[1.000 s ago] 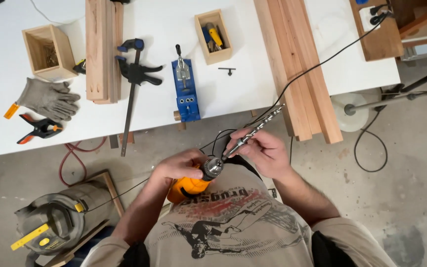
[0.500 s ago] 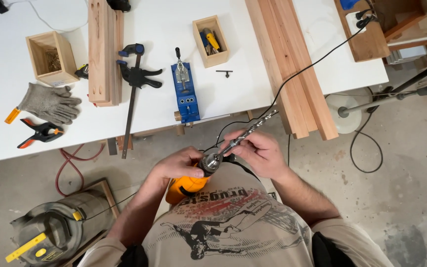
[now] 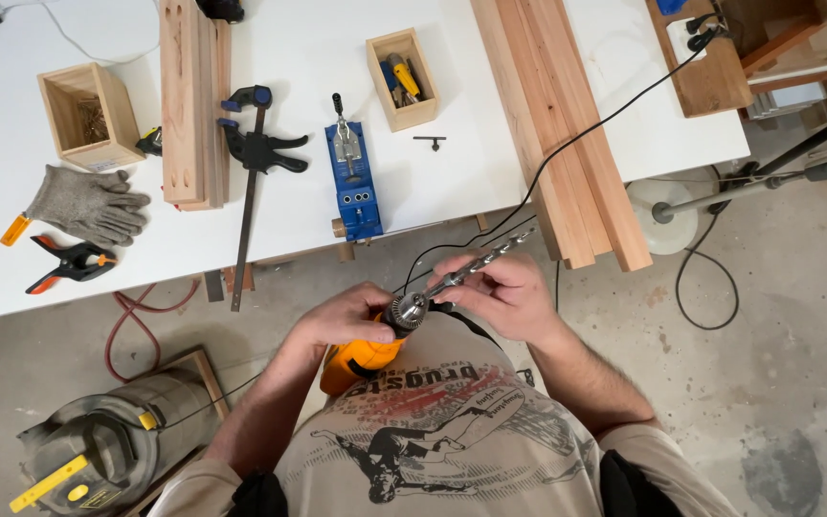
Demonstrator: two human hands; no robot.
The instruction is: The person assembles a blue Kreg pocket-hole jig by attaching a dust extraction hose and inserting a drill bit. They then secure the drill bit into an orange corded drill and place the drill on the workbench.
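- Left hand [image 3: 342, 321] wraps around the orange drill [image 3: 361, 359], fingers closed on its body just behind the metal chuck [image 3: 406, 310]; most of the drill is hidden under the palm and against the printed shirt.
- Right hand [image 3: 502, 292] pinches the long drill bit [image 3: 476, 270] near the chuck, fingers together on the shaft; whether the bit is seated in the chuck is hard to make out.
- Bit's spiral tip points up and away toward the edge of the white table [image 3: 528, 182], and a black cord [image 3: 605, 120] runs from the hands across the table to the far right corner.
- Below left, a grey shop vacuum [image 3: 98, 455] sits on the concrete floor, cut off by the frame.
- On the table's near part lie a blue drilling jig [image 3: 356, 187], a black bar clamp [image 3: 253, 163], grey gloves [image 3: 88, 203] and an orange-tipped spring clamp [image 3: 69, 263].
- A small chuck key [image 3: 430, 142] lies apart from the jig.
- Farther back stand two open wooden boxes [image 3: 88, 115], their contents too small to tell.
- Long boards [image 3: 567, 134] run off the top edge.
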